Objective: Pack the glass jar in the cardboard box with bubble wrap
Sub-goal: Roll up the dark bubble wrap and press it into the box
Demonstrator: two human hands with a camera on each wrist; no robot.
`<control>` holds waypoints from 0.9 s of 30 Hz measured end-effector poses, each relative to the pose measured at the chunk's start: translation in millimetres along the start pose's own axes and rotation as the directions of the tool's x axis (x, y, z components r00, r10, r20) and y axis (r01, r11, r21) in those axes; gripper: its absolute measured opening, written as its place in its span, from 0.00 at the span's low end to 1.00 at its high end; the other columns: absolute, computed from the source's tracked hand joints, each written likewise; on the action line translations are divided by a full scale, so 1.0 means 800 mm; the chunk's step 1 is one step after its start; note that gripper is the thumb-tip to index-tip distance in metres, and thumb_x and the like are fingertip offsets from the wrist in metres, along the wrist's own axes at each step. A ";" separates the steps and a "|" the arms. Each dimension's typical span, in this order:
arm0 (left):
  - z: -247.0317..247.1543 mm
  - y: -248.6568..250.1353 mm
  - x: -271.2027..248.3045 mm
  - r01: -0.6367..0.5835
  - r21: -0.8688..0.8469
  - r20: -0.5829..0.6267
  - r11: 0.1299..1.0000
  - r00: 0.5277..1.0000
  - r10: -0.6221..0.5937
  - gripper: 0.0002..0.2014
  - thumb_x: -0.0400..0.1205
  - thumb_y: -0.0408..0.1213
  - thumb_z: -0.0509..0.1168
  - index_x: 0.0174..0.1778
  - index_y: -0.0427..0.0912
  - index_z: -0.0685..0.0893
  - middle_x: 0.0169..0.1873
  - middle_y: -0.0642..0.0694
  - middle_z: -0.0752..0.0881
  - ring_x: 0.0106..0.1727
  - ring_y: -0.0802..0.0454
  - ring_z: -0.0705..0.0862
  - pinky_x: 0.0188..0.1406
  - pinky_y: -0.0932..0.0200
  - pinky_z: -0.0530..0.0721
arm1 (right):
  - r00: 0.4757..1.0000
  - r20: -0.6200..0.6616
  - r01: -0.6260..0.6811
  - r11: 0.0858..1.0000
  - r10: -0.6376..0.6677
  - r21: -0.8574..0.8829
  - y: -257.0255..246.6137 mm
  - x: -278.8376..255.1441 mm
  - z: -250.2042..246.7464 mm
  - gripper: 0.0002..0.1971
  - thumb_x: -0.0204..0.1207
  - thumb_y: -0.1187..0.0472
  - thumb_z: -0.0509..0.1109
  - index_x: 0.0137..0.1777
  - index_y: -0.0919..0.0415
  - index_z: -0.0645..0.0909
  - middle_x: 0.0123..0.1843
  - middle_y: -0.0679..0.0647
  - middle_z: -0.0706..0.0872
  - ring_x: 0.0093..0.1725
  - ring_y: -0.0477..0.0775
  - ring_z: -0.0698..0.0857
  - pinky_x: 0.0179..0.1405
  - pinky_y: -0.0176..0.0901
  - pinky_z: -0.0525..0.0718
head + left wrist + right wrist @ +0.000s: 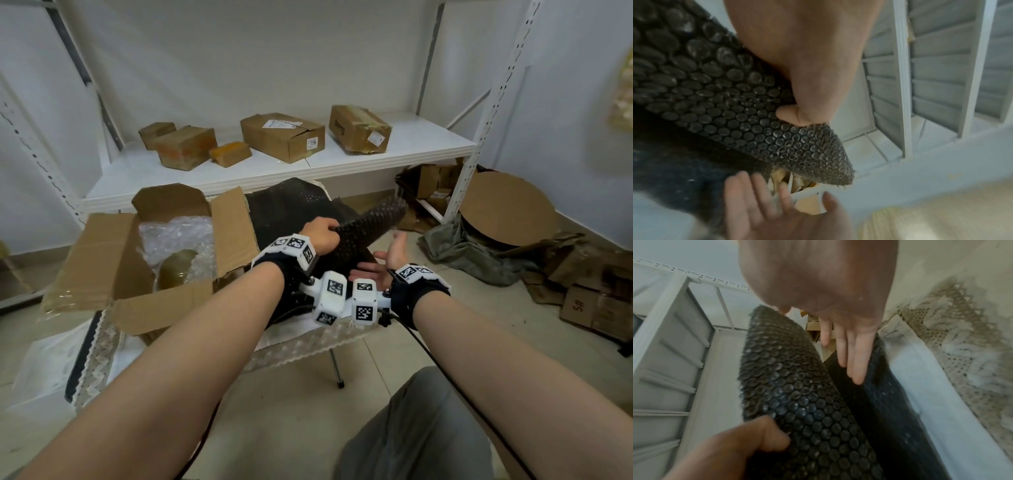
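An open cardboard box (102, 260) stands on the left of the small table. It holds clear bubble wrap (178, 236) around a round olive-brown shape (174, 270), which may be the jar. My left hand (320, 236) grips one end of a rolled piece of black bubble wrap (370, 226), lifted and slanting up to the right. In the left wrist view my thumb (789, 113) presses on that roll (735, 100). My right hand (387, 257) lies open, palm up, just under the roll (797, 386), its fingers (851, 360) straight. More black wrap (291, 209) lies flat behind.
A white metal shelf (376, 150) behind the table carries several closed cardboard boxes (282, 137). A lace cloth (308, 342) covers the table's front edge. Cardboard scraps, a round cardboard sheet (507, 209) and a grey cloth (472, 253) lie on the floor at right.
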State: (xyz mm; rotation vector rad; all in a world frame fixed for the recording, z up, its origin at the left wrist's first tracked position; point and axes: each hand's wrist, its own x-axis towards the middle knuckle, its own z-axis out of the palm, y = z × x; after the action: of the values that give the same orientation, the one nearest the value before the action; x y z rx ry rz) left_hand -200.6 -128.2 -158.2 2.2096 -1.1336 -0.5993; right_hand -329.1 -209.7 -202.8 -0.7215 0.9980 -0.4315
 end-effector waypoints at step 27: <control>0.024 -0.022 0.003 0.068 0.125 -0.131 0.990 0.990 -0.051 0.13 0.74 0.40 0.74 0.48 0.50 0.77 0.61 0.42 0.73 0.62 0.39 0.79 0.67 0.41 0.77 | 0.991 0.060 0.117 0.993 -0.118 0.029 0.028 0.048 0.007 0.33 0.63 0.69 0.75 0.72 0.66 0.76 0.62 0.71 0.86 0.57 0.72 0.88 0.44 0.64 0.89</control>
State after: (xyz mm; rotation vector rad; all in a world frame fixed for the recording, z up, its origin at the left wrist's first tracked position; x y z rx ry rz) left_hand -201.5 -127.3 -184.5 2.3621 -1.0703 -0.4119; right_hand -305.3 -216.1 -240.1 -0.7688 0.8936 -0.5206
